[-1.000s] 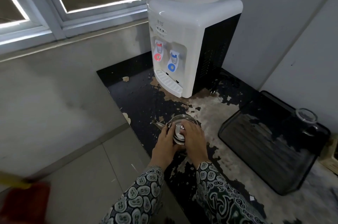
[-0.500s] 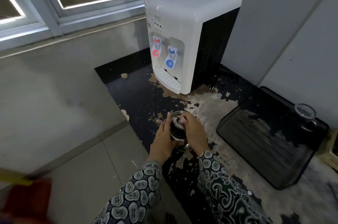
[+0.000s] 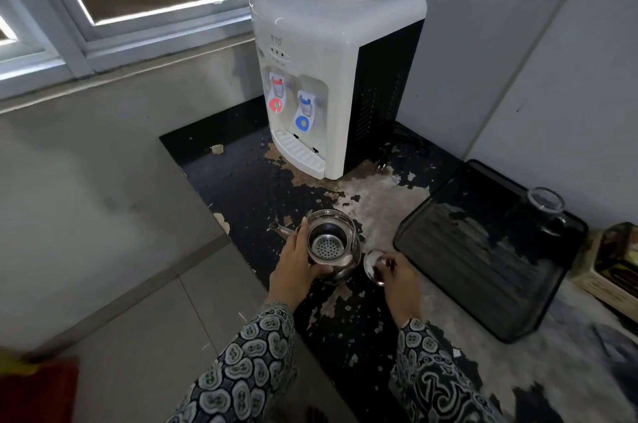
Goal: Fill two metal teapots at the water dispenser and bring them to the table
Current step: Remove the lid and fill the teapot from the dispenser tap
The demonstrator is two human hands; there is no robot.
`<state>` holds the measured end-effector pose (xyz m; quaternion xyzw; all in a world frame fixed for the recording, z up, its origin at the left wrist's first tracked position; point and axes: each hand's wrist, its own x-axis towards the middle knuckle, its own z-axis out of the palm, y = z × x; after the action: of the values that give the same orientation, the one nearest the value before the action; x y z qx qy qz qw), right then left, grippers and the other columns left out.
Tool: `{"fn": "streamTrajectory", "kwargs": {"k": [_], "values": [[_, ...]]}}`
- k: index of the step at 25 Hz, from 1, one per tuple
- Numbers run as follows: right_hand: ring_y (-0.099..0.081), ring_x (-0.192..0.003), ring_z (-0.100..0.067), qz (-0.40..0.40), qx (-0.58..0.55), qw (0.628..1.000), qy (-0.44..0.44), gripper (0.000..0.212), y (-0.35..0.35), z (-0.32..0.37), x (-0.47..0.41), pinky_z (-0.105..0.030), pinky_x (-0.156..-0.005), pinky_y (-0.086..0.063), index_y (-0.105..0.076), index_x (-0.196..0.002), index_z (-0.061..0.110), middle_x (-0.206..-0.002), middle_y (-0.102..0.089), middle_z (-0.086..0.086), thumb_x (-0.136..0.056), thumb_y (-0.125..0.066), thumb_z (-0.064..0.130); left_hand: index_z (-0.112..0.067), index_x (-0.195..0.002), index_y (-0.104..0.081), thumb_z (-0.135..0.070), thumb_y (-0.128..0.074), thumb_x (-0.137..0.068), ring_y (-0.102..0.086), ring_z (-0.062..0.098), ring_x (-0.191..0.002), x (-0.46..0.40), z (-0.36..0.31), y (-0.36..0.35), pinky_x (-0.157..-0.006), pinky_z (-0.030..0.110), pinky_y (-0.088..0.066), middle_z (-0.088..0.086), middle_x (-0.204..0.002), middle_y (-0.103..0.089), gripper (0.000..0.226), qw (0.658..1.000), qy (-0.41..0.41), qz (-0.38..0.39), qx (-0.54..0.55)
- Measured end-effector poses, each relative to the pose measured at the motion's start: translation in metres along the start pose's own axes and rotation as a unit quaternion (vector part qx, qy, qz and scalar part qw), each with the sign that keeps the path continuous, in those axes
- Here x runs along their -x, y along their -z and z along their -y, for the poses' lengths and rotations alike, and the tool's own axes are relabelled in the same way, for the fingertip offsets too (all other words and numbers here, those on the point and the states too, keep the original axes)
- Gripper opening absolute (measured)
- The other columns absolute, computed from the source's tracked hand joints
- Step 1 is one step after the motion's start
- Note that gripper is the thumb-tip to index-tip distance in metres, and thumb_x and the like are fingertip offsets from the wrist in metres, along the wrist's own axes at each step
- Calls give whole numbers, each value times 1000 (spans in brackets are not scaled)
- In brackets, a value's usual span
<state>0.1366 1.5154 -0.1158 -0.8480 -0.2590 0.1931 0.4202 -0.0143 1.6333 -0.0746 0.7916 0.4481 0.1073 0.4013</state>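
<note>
1. Left hand [image 3: 293, 265] fingers wrap the round shiny metal teapot [image 3: 332, 246], open-topped on the peeling black worktop [image 3: 241, 181].
2. Right hand [image 3: 397, 276] fingers pinch the small round metal lid [image 3: 374, 265], just right of the teapot.

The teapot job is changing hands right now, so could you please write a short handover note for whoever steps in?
Left hand: grips the metal teapot by its side, steadying it on the black counter.
Right hand: pinches the lid, just right of the pot, low over the counter.
Things: pot stands open, strainer basket visible inside, spout pointing left, in front of the water dispenser. No second teapot in view.
Done: lid off.
Left: fill this pot at a tap, re-lid it, fill the second, carry both to the table.
</note>
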Motion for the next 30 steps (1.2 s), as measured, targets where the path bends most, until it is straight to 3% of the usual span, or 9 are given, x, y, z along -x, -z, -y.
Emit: {"fn": "streamTrajectory", "kwargs": {"k": [4,7,10,12,17,21,25,28,30], "values": [[-57,-100,-28,29,55,998,3,21,1,-3,3,-28,-78,-38,-58,-105,7,-107,-61,-12,-85,-61,12,-31,-149,-1,-29,-71,-79,-29,23,-139,0,2,3,-106,48,-36,2,-153,-25,99,1000,2,7,-4],[-49,-109,-23,2,5,999,35,28,4,29,-1,-28,-86,-36,-54,-114,8,-117,-54,-9,-89,-56,21,-29,-149,-2,-30,-70,-80,-28,20,-139,-1,0,7,-102,44,-37,0,-152,-26,97,1000,-6,10,-24],[-42,-116,-11,82,-51,994,56,44,0,63,-13,-30,-97,-36,-44,-129,15,-120,-45,7,-91,-51,35,-28,-150,-3,-32,-70,-79,-25,19,-140,-2,-1,11,-103,43,-36,-1,-152,-25,97,999,-9,18,-29],[-46,-119,-13,148,-36,986,62,45,-8,70,-20,-36,-103,-39,-43,-130,19,-126,-49,5,-91,-50,39,-28,-150,-3,-33,-71,-78,-23,19,-141,-4,0,15,-106,43,-35,-1,-154,-24,98,999,-16,30,-36],[-56,-101,-21,190,-1,981,31,32,-17,84,-32,-35,-88,-45,-49,-118,15,-115,-60,-9,-96,-40,35,-33,-149,-10,-26,-73,-76,-21,22,-141,-21,6,42,-109,45,-30,-2,-154,-25,97,995,-28,78,-63],[-58,-93,-26,233,66,970,-20,36,-26,91,-51,-40,-84,-50,-48,-109,9,-100,-57,-8,-95,-38,41,-33,-140,-35,-21,-77,-67,-39,19,-130,-38,24,65,-108,43,-34,-4,-141,-41,84,997,-41,66,-31],[-49,-90,-20,232,100,967,-37,29,-43,107,-71,-30,-76,-37,-48,-98,10,-102,-53,-8,-96,-36,36,-26,-131,-49,-13,-74,-73,-47,14,-120,-67,37,84,-108,40,-37,-1,-133,-50,64,992,-63,106,6],[-51,-97,-23,238,81,963,-95,34,-60,117,-78,-30,-79,-35,-41,-112,10,-110,-54,-11,-95,-34,38,-22,-136,-45,-2,-66,-80,-45,19,-128,-101,49,103,-109,33,-35,3,-143,-44,62,984,-93,152,-8],[-55,-107,-31,230,34,962,-146,54,-77,125,-80,-34,-84,-42,-26,-134,6,-125,-52,-17,-94,-33,41,-19,-134,-49,-1,-63,-84,-42,19,-129,-123,56,115,-105,24,-31,5,-144,-41,55,985,-105,138,-15]]}}
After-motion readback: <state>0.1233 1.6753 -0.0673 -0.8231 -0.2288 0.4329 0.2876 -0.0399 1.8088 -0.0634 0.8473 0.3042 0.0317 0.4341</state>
